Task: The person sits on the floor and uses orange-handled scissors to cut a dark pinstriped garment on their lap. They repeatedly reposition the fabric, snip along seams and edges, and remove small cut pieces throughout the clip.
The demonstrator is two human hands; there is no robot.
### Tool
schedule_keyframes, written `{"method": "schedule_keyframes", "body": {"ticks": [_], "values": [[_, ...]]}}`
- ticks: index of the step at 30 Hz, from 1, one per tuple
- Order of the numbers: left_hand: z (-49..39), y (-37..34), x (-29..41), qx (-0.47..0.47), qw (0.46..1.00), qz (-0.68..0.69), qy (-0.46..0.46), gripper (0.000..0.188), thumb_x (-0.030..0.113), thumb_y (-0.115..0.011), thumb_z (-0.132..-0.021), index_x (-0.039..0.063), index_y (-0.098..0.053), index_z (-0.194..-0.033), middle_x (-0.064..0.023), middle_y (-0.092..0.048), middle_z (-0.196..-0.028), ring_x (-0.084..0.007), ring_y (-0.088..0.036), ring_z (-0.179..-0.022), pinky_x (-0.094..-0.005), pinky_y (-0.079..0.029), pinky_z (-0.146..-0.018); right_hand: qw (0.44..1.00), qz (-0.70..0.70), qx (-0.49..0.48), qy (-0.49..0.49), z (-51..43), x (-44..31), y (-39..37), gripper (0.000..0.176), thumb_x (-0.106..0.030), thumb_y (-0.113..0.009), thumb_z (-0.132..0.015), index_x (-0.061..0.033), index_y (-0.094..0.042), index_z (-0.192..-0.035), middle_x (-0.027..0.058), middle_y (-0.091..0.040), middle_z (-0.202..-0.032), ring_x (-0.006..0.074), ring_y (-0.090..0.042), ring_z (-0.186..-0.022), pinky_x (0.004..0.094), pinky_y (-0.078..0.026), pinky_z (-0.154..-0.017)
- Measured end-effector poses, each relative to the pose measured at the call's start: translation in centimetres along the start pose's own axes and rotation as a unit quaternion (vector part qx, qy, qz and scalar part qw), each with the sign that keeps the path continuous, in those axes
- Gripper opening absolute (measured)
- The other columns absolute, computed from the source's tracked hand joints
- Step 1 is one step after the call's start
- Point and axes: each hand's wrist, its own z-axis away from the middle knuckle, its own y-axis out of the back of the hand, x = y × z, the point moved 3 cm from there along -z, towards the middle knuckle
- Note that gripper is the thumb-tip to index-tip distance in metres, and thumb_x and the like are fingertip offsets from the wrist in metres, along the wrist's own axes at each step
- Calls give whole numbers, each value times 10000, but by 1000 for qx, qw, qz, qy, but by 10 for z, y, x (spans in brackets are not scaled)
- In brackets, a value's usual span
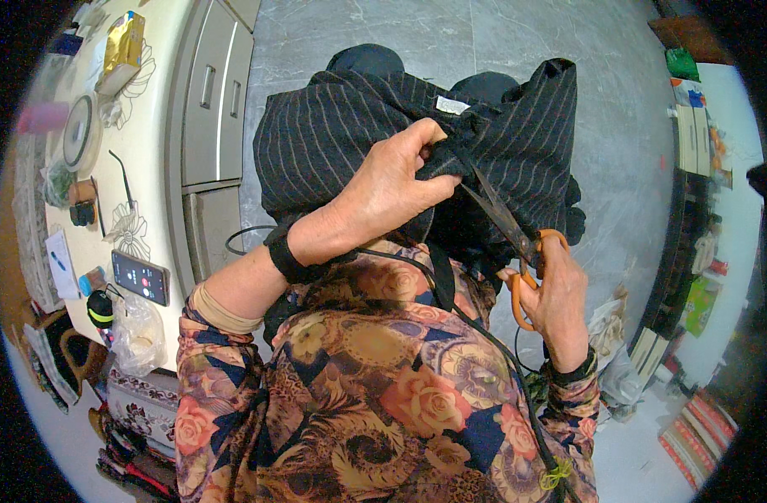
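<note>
A black pinstriped garment (pixel 333 144) lies across my lap, with a small white label (pixel 452 105) near its upper middle. My left hand (pixel 396 170) pinches a fold of its dark cloth between thumb and fingers. In my right hand (pixel 556 289) are scissors (pixel 502 217) with orange handles. Their blades are parted and point up and left, with the tips close beside the pinched fold. Whether the blades touch the cloth I cannot tell.
On the left, a cream table (pixel 157 220) holds a smartphone (pixel 141 276), a clear plastic bag (pixel 138 336), a glass lid (pixel 78 132) and a gold tissue pack (pixel 124 44). A black cable (pixel 484 330) runs over my floral top. Plastic bags (pixel 619 377) lie at the right.
</note>
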Motion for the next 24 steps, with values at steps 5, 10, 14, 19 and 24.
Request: {"method": "schedule_keyframes", "body": {"ticks": [5, 10, 14, 19, 24], "values": [[-1, 0, -1, -6, 1000, 6, 9, 187, 63, -634, -760, 40, -506, -896, 31, -498, -795, -35, -459, -735, -202, -409, -653, 1000, 4, 10, 14, 1, -1, 2, 561, -424, -757, -619, -30, -521, -942, 125, -607, -766, 341, -592, -680, 396, -472, -558], [0, -1, -4, -11, 999, 32, 4, 211, 78, -629, -753, 19, -487, -898, 5, -493, -764, -52, -448, -704, -218, -403, -615, 999, -5, 20, 26, -3, -5, 3, 560, -427, -756, -621, -32, -525, -944, 128, -604, -766, 340, -590, -684, 396, -469, -558], [0, -1, -5, 11, 999, 37, -29, 247, 114, -630, -738, -14, -467, -872, -43, -484, -692, -85, -423, -630, -260, -389, -545, 1000, 9, 4, 23, -4, -4, 2, 584, -427, -756, -621, -25, -520, -973, 135, -600, -773, 341, -590, -689, 395, -469, -562], [-1, -1, -6, 4, 999, 50, -20, 239, 103, -634, -740, 0, -475, -886, -26, -491, -732, -74, -435, -663, -247, -397, -581, 998, -7, 40, 54, -2, -1, 4, 497, -361, -752, -651, -20, -480, -889, 148, -459, -642, 333, -479, -553, 349, -396, -501], [0, 1, -6, -13, 1000, 1, 4, 224, 75, -644, -752, 31, -498, -916, 11, -511, -823, -43, -470, -743, -212, -422, -656, 998, 2, 35, 43, -1, 0, 6, 510, -377, -748, -654, -16, -478, -893, 148, -459, -645, 344, -484, -563, 360, -394, -501]]}}
